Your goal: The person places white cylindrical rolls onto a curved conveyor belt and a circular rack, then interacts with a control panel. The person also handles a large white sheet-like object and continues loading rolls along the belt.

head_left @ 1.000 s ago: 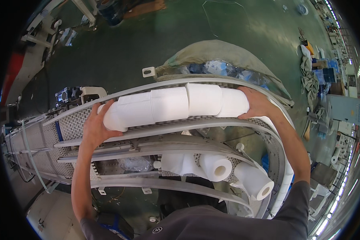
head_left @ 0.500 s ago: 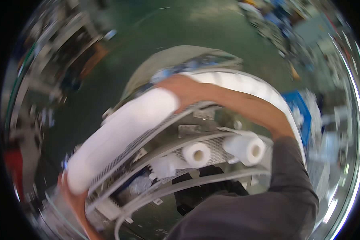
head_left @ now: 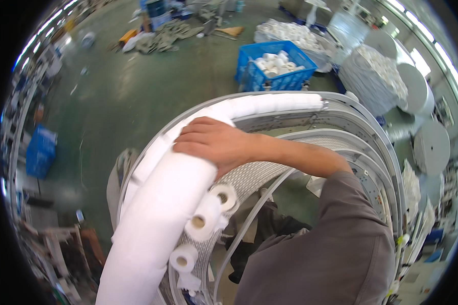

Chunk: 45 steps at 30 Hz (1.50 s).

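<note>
only one of the hands [head_left: 216, 144] shows, the white rolls [head_left: 152, 218] cropped below.

The right hand [head_left: 213, 142] covers the top end of that long row of soft white paper rolls [head_left: 155, 218], so no clue what its end face looks like. Below the fingers the row just runs off the bottom edge, and the left hand's out of shot. Left of the fingers, a beige cloth sack [head_left: 118, 175] is mostly hidden behind the curved grey conveyor with a textured belt [head_left: 262, 175]. Way past the fingertips, one small pale scrap [head_left: 84, 70] is too tiny to ID tbh.
</note>
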Motion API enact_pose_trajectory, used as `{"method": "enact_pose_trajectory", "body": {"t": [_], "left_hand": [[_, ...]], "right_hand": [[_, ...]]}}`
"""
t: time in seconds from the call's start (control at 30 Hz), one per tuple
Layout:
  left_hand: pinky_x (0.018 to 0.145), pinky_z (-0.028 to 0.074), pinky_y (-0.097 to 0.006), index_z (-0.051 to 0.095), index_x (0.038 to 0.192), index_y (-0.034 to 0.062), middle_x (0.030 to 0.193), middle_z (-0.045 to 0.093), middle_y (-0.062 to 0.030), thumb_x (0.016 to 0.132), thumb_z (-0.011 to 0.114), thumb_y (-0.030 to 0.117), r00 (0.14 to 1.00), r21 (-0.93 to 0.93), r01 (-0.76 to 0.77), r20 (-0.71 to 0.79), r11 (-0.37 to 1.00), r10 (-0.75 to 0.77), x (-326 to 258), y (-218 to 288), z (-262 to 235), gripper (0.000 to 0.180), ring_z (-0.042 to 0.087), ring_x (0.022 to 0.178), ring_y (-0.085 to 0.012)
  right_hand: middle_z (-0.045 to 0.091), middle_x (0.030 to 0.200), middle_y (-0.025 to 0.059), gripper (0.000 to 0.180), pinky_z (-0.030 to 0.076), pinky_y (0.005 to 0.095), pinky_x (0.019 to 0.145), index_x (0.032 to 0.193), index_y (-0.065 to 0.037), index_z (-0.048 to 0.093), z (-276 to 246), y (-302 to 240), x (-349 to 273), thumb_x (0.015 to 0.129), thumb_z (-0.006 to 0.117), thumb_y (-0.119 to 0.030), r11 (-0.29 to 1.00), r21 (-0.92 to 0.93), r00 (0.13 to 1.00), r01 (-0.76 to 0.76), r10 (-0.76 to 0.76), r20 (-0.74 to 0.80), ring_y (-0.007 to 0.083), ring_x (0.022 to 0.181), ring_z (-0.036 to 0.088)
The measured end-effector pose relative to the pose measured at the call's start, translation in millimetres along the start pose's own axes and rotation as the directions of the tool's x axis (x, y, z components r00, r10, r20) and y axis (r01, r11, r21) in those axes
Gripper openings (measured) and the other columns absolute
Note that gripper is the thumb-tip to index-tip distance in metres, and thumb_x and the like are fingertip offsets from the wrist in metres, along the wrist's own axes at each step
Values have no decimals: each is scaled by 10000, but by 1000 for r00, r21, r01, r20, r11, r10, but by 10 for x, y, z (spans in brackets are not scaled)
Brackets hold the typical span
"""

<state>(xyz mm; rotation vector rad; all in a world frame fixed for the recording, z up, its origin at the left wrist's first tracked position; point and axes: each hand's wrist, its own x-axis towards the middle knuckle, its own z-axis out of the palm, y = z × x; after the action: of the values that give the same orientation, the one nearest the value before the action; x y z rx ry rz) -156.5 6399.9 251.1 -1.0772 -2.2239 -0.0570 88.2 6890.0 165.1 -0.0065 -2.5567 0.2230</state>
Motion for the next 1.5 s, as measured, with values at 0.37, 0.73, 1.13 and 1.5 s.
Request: {"method": "enact_pose_trajectory", "body": {"t": [0.37, 0.73, 1.13, 1.5], "left_hand": [[891, 524, -464, 727, 1157, 131, 1125, 675, -189, 767, 842, 341, 894, -143, -270, -405, 952, 192, 1577, 4725, -53, 457, 642, 1050, -360], [1092, 428, -386, 453, 1469, 81, 1484, 481, -167, 883, 574, -72, 754, -901, -323, -59, 291, 654, 2489, 8142, 1406, 617, 469, 1365, -342], [1169, 280, -576, 318, 1508, 99, 1554, 340, -190, 589, 873, 185, 571, -510, -422, 492, 749, 657, 1860, 7339, 3653, 1076, 328, 1443, -372], [1101, 367, -437, 396, 1438, 3, 1386, 496, -157, 599, 919, 260, 906, -921, -236, -94, 309, 413, 1800, 7175, 2529, 1021, 502, 1283, -311]], "right_hand": [[624, 1225, 141, 877, 443, 481, 1016, 1298, -82, 540, -2878, 2844, -3215, 531, 905, -298, 913, -341, 962, -222, 147, -230, 357, 1162, 587], [580, 1329, 171, 586, 442, 449, 1037, 1350, -70, 551, -3427, 3686, -4973, 812, 775, -127, 722, -303, 773, -622, 507, -381, 371, 1198, 583], [684, 900, 94, 308, 537, 377, 710, 1102, -74, 667, -1641, 266, -5855, 804, 743, -64, 136, 416, 280, -899, 910, 306, 298, 811, 678], [685, 861, 89, 281, 524, 377, 699, 1102, -75, 673, -1190, -291, -5076, 828, 732, -55, 105, 340, 170, -935, 971, 166, 289, 790, 669]]}}
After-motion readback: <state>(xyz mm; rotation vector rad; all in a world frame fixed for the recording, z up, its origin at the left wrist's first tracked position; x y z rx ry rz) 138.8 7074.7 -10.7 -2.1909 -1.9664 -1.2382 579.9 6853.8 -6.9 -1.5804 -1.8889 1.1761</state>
